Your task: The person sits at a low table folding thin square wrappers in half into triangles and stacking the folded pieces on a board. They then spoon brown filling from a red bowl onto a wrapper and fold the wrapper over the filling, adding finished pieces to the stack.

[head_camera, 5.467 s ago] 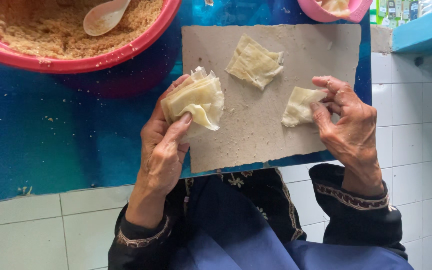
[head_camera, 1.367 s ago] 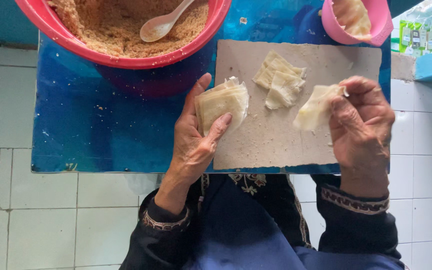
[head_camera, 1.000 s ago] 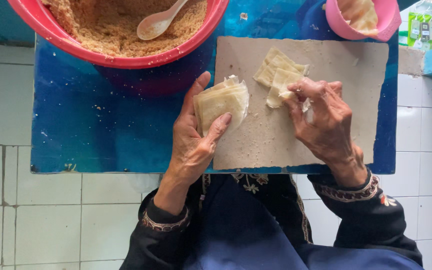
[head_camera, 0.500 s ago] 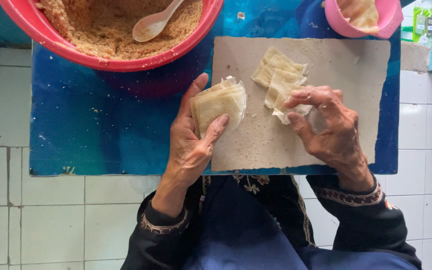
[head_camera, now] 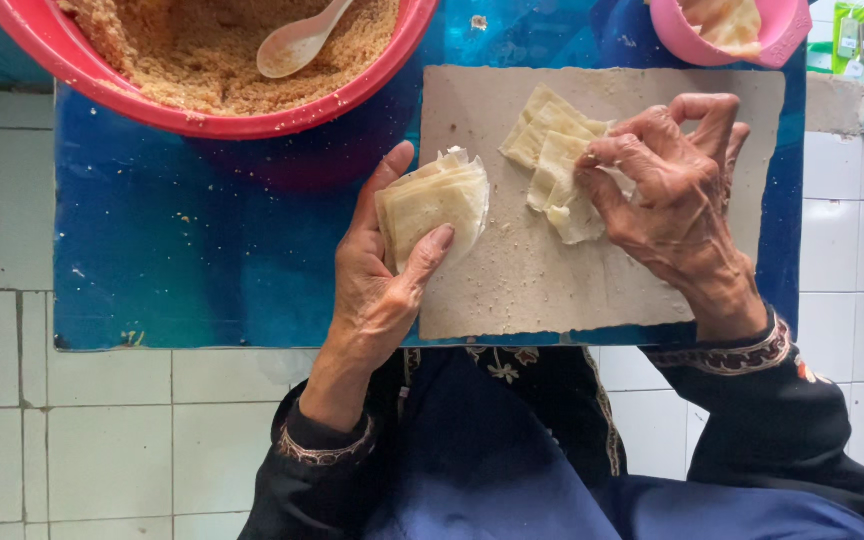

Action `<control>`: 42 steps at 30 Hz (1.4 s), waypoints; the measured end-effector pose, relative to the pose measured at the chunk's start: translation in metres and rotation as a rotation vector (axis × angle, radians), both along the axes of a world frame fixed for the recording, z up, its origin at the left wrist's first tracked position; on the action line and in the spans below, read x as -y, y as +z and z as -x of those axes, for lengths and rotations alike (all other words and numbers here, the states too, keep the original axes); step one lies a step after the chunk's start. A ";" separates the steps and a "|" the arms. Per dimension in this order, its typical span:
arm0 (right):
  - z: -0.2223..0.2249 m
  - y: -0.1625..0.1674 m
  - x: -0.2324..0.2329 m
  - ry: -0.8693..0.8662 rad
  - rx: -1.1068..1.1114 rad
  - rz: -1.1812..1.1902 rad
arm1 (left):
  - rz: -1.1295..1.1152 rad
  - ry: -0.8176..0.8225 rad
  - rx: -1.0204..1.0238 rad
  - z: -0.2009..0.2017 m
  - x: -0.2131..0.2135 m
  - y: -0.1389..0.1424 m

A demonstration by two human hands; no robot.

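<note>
Presently, the left hand (head_camera: pixel 377 270) grips a stack of thin square dough wrappers (head_camera: pixel 434 203), thumb pressed across the front face and fingers curled behind, so the hand is closed firmly on the stack. The stack is held at the left edge of a grey-brown board (head_camera: pixel 572 290), tilted slightly, its lower corner just above the board surface.

The right hand (head_camera: pixel 677 195) rests on the board to the right of the stack. Its thumb and forefinger are pinched together on the edge of a single wrapper (head_camera: pixel 564 190), which lies on the board and overlaps a second, folded wrapper (head_camera: pixel 537 125) behind it. The remaining fingers are bent and raised above the board. Fine crumbs are scattered over the board between the two hands.

The board lies on a blue tabletop (head_camera: pixel 212 250). At the upper left of that top stands a large red bowl (head_camera: pixel 282 118) filled with a brown, crumbly filling (head_camera: pixel 182 50); a pale plastic spoon (head_camera: pixel 297 42) lies in the filling, bowl end down-left. At the upper right a small pink bowl (head_camera: pixel 722 45) holds a pale content that cannot be identified with certainty. White floor tiles (head_camera: pixel 102 440) show below and beside the table. The person wears dark sleeves with embroidered cuffs (head_camera: pixel 727 350).
</note>
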State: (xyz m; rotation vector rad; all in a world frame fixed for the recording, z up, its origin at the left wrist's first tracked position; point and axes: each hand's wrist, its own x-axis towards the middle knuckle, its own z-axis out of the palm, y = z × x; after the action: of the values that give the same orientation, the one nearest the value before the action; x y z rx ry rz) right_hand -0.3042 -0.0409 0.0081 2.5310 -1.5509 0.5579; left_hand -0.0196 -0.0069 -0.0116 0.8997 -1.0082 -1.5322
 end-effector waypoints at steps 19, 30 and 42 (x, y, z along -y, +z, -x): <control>-0.005 -0.001 -0.008 -0.032 0.034 0.042 | -0.005 0.003 -0.014 0.002 0.001 -0.003; -0.045 0.030 -0.031 -0.021 0.132 0.000 | -0.042 -0.095 -0.159 -0.003 0.000 0.002; -0.117 0.038 -0.040 0.279 0.172 0.042 | -0.178 -0.218 -0.464 -0.009 -0.002 0.002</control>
State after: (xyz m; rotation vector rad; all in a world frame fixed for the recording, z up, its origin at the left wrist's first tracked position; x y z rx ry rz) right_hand -0.1873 -0.0012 0.0461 2.7484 -1.2220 0.8524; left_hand -0.0111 -0.0050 -0.0099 0.5224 -0.6536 -1.9258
